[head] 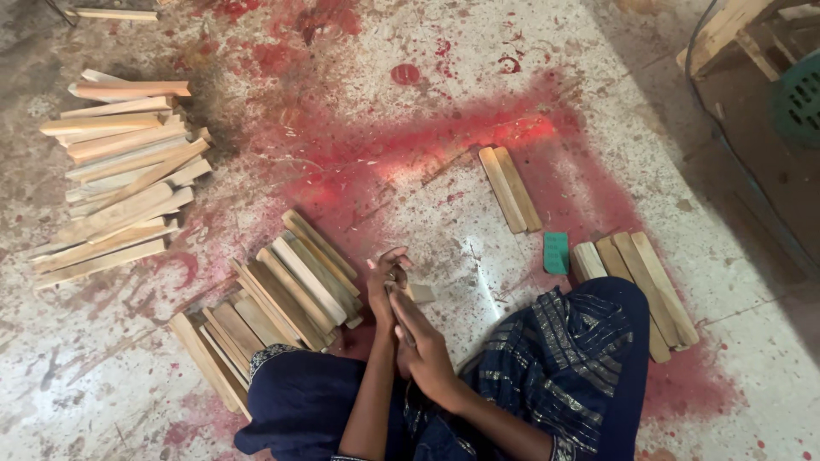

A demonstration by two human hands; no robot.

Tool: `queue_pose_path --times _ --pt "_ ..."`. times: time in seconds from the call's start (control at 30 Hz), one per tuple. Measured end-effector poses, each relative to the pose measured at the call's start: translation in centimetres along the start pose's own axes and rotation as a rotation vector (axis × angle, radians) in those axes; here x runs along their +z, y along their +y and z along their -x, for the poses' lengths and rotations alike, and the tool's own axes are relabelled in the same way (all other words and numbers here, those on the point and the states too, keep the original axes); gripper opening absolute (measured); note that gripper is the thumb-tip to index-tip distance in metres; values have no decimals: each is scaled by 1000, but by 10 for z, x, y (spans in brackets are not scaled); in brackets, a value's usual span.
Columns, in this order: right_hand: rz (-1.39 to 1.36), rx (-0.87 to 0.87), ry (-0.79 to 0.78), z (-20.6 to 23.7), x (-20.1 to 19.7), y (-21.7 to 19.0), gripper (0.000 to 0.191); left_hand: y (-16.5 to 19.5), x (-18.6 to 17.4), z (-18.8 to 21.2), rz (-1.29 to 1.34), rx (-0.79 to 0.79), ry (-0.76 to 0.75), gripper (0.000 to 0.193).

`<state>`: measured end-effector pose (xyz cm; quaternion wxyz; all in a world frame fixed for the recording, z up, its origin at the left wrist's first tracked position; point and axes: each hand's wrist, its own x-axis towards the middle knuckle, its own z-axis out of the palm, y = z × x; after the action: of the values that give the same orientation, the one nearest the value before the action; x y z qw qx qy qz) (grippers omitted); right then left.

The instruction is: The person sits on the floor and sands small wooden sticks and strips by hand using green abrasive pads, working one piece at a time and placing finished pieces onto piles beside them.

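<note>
At nine o'clock, far left: a loose heap of pale wooden slats (120, 171), stacked crosswise on the red-stained floor (359, 111). At eleven o'clock, top edge: one lone slat (113, 14), well apart from the heap. At seven o'clock, just left of the knees: a second stack of slats (273, 299), fanned out and leaning, near the left hand. At six o'clock, centre bottom: left hand (382, 286) raised on edge, fingers curled inward; right hand (423, 346) laid flat against it, palms pressed together, fingers extended forward. Between the hands and just past them: a small wooden piece (418, 293), its pale end poking out to the right, pinched between the palms; rest of it hidden. Under the arms: dark blue patterned clothing (555, 358) over crossed legs. At one o'clock from the hands: a pair of slats (510, 189) lying side by side, touching. At three o'clock: a small green block (556, 253), just beside a row of broader slats (636, 290) partly covered by the knee. At two o'clock, top right corner: a wooden frame (726, 30) and a green mesh basket (801, 98), cut off by the edge.
</note>
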<state>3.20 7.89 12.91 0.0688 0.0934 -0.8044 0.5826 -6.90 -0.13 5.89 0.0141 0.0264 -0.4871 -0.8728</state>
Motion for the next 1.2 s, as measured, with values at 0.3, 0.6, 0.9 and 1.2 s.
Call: queue_pose_path --times 0.3,0.6,0.9,1.2 --pt "117 -2 -85 3 1 6 54 -11 -7 -5 116 63 -45 67" --pt "71 -125 -55 0 1 13 60 -11 -14 -4 99 -17 1 64" --pt "134 -90 -58 -1 -9 17 57 -10 -3 -6 27 -40 -130 92" --pt "113 -13 -43 3 -10 4 53 -20 4 -12 -27 -8 -45 99"
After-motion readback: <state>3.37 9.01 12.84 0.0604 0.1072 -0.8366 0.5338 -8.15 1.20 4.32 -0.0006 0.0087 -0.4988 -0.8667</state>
